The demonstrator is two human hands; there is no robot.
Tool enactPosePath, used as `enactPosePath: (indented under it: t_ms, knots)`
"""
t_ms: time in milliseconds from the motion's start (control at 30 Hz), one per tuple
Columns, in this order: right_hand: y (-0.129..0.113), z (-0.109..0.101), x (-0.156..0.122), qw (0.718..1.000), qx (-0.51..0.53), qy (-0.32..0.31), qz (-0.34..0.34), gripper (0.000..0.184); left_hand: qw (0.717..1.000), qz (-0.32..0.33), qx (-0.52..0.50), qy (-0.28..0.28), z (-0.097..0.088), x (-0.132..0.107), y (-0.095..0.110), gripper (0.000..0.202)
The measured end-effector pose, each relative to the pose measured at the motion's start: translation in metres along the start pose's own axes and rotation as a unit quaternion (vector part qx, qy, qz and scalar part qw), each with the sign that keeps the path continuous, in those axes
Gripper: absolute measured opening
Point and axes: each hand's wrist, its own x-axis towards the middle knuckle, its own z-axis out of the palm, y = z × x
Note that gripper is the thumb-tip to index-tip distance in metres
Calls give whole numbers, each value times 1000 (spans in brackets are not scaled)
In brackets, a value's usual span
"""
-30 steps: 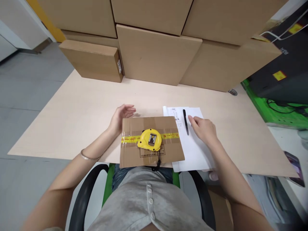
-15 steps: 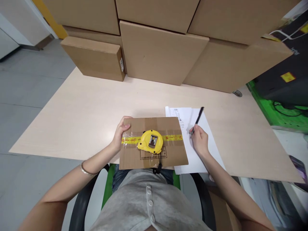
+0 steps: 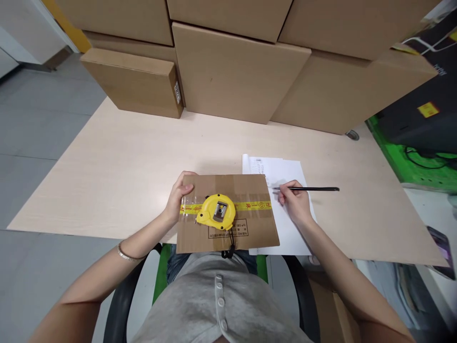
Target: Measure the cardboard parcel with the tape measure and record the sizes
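My left hand [image 3: 179,196] grips the left edge of a flat cardboard box [image 3: 253,190], its thumb on top and the other fingers hidden underneath. Yellow printed tape runs across the box. On top rests a yellow tape measure [image 3: 228,209], its black wrist strap [image 3: 228,251] hanging over the near edge. Between the fingers of my right hand [image 3: 295,202] is a black pen [image 3: 317,189], lying nearly level with its tip to the left. That hand is over white paper [image 3: 291,240] with printed lines, partly covered by the box.
Large cardboard boxes [image 3: 235,76] are stacked along the back of the table [image 3: 107,176]. A slimmer carton [image 3: 132,85] stands at the back left. To the right are a dark machine [image 3: 410,114] on a green surface and a phone [image 3: 441,250].
The pen has swung from steeply upright to nearly level in my right hand. The tape measure has shifted slightly left on the box, and the paper has moved a little left.
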Motion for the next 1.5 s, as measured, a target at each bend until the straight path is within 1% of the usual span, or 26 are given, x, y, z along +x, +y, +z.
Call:
enactPosePath:
  t_ms: [67, 100, 167, 300, 367, 433, 500, 600, 700, 767, 900, 1000, 1067, 1333, 1500]
  knots:
    - [0, -2, 2, 999, 0, -45, 7, 46, 1000, -5, -13, -5, 0, -1, 1, 32]
    - [1, -2, 2, 999, 2, -53, 6, 44, 1000, -9, -21, -8, 0, -1, 1, 32]
    - [4, 0, 2, 999, 8, -38, -1, 40, 999, -18, -32, -11, -1, -1, 1, 33]
    - [10, 6, 1, 1000, 15, 22, -14, 36, 999, -19, -34, -17, -2, 1, 1, 37]
    - [11, 5, 2, 1000, 13, 17, -16, 39, 999, -25, -38, -25, -2, 2, 1, 38]
    - [10, 2, 5, 1000, 5, -18, -14, 43, 998, -35, -43, -32, -1, 2, 1, 39]
    - [7, -1, 8, 997, -12, -71, -10, 46, 998, -40, -44, -38, -1, 2, 2, 40]
    - [3, -5, 12, 989, -42, -142, -13, 46, 998, -44, -36, -42, 0, 3, 4, 41]
    - [4, -6, 15, 983, -59, -172, -24, 43, 999, -37, -12, -38, -2, 5, 5, 42]
    - [8, -7, 16, 981, -64, -178, -30, 41, 999, -31, 1, -42, -3, 6, 4, 43]
    - [14, -8, 16, 980, -67, -182, -38, 38, 998, -32, -4, -51, -6, 7, 2, 44]
    - [15, -8, 16, 980, -70, -183, -38, 36, 998, -40, -9, -41, -6, 6, 2, 44]
    - [14, -8, 16, 980, -72, -183, -37, 36, 998, -43, -11, -37, -6, 5, 1, 44]
    - [17, -11, 17, 976, -81, -199, -35, 37, 998, -35, 7, -54, -6, 6, 2, 46]
    - [18, -12, 17, 979, -79, -186, -37, 37, 998, -30, 12, -46, -6, 5, 2, 47]
